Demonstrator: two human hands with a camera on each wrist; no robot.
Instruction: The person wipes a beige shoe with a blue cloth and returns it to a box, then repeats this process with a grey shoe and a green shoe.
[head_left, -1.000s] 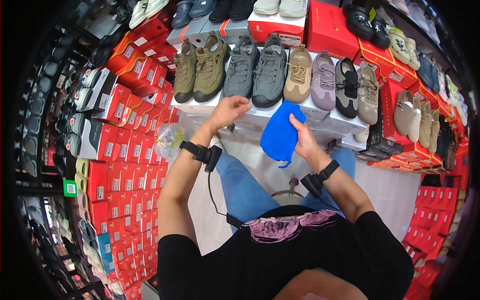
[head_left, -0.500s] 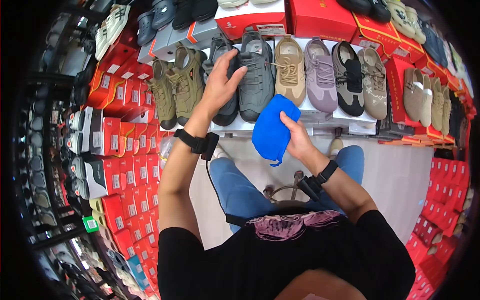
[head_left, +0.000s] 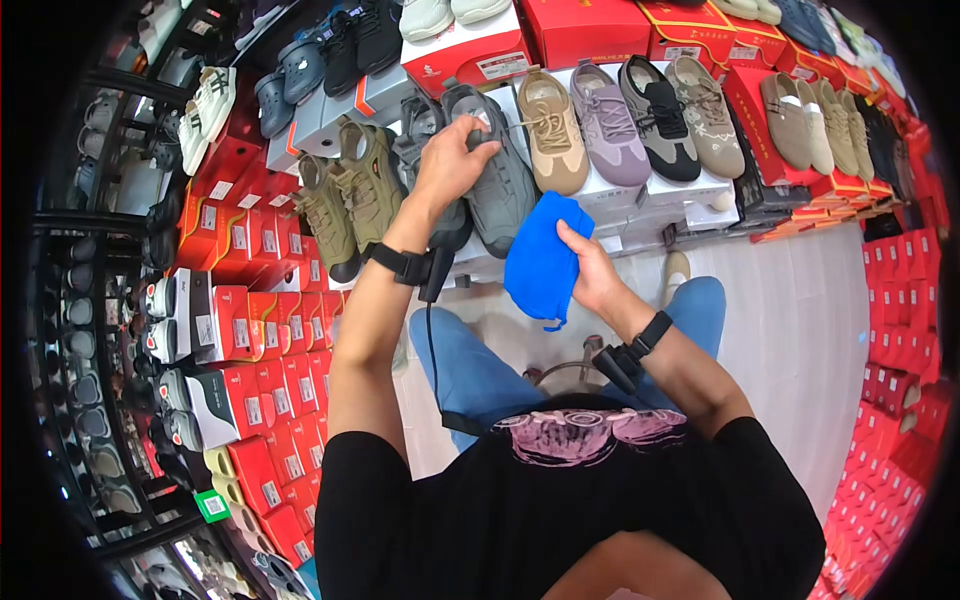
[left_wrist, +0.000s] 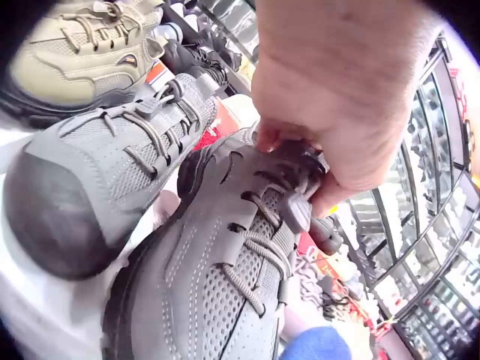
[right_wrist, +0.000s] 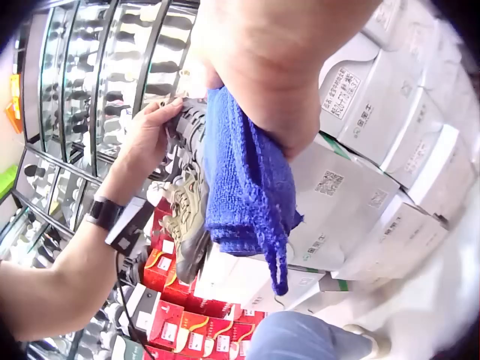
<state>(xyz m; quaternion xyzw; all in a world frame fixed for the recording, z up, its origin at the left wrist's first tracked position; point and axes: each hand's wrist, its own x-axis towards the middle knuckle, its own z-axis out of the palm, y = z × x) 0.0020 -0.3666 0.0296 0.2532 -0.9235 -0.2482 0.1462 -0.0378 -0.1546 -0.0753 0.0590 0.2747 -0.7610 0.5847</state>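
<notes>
My left hand (head_left: pixel 452 168) pinches the top opening of a dark grey lace-up shoe (head_left: pixel 507 195) in the display row. In the left wrist view, the fingers of that hand (left_wrist: pixel 326 105) curl at the tongue of the shoe (left_wrist: pixel 210 262), above its laces; its mate (left_wrist: pixel 112 172) lies alongside. Whether the gripped shoe is off its box, I cannot tell. Just right of the toe, my right hand (head_left: pixel 597 275) holds a folded blue cloth (head_left: pixel 541 255). The right wrist view shows the fuzzy cloth (right_wrist: pixel 244 172) hanging below the hand (right_wrist: pixel 270 67), with a loop at its lower end.
Olive shoes (head_left: pixel 365 185) stand left of the grey pair; tan (head_left: pixel 553 140), lilac (head_left: pixel 612 135) and black-grey shoes stand right of it. White boxes (right_wrist: pixel 337 202) support the row. Red shoeboxes (head_left: pixel 240 330) and dark racks line the left side; more red boxes are at right.
My left hand has moved forward from in front of the shoes, over the grey pair, and now grips the right-hand one. The blue cloth remains in my right hand. The head view has shifted.
</notes>
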